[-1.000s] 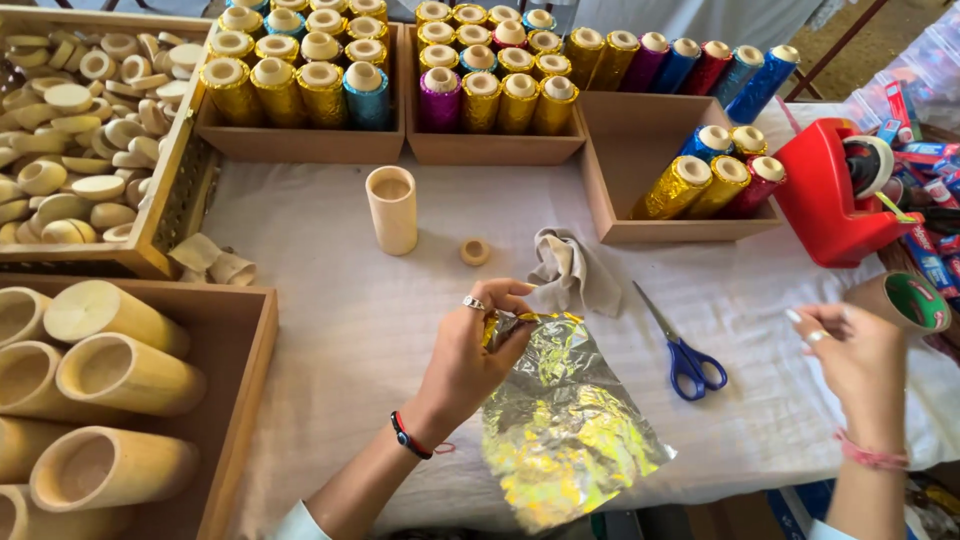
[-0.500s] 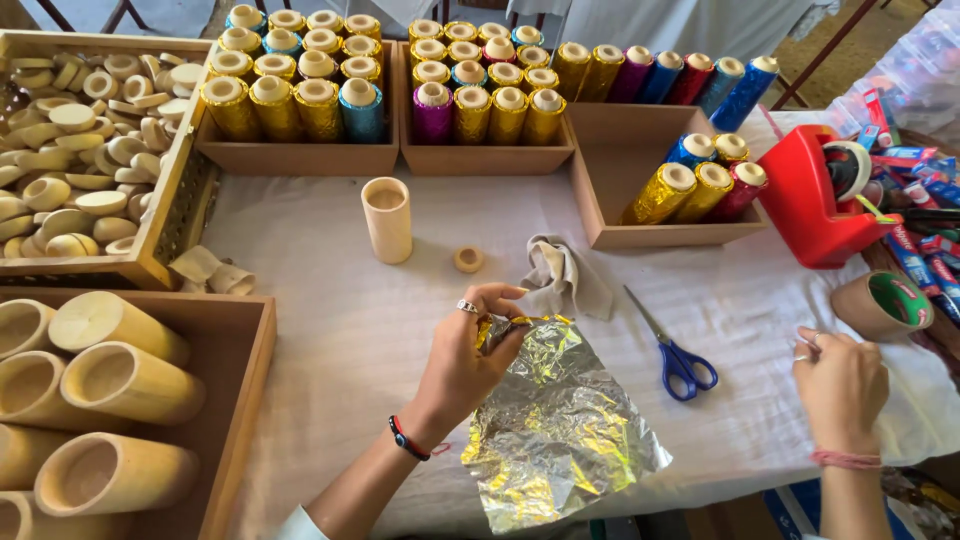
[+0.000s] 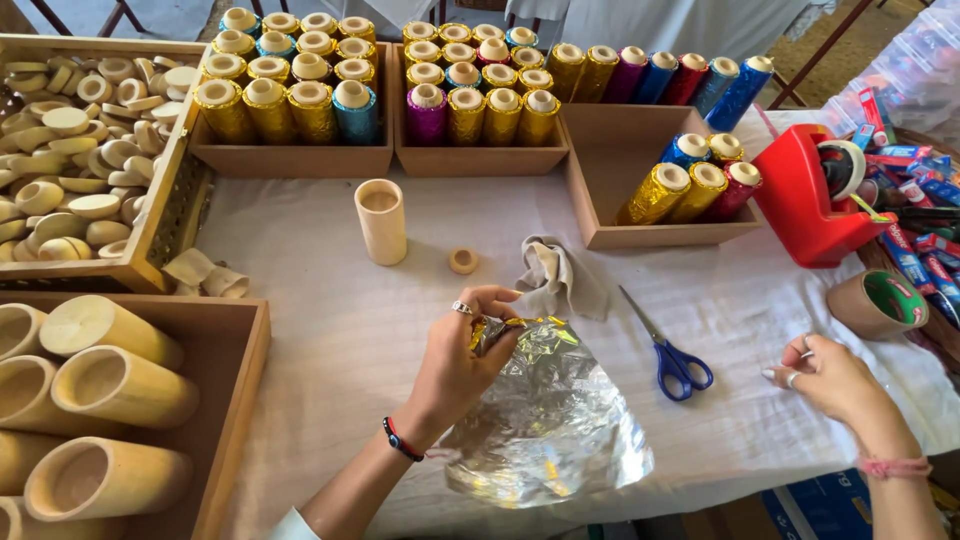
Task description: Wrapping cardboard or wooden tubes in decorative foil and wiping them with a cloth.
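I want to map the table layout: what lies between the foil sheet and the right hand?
In the head view, blue-handled scissors lie on the white cloth between the foil sheet and the right hand.

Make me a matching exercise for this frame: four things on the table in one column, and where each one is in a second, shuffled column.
Things:
1. crinkled silver foil sheet
2. blue-handled scissors
3. red tape dispenser
4. upright plain bamboo tube

Places:
A. at the table's right side, beside the open wooden box
B. pinched at its top edge by the left hand
C. standing alone below the boxes of foil-wrapped tubes
D. flat on the white cloth between the two hands

Pairs: 1-B, 2-D, 3-A, 4-C
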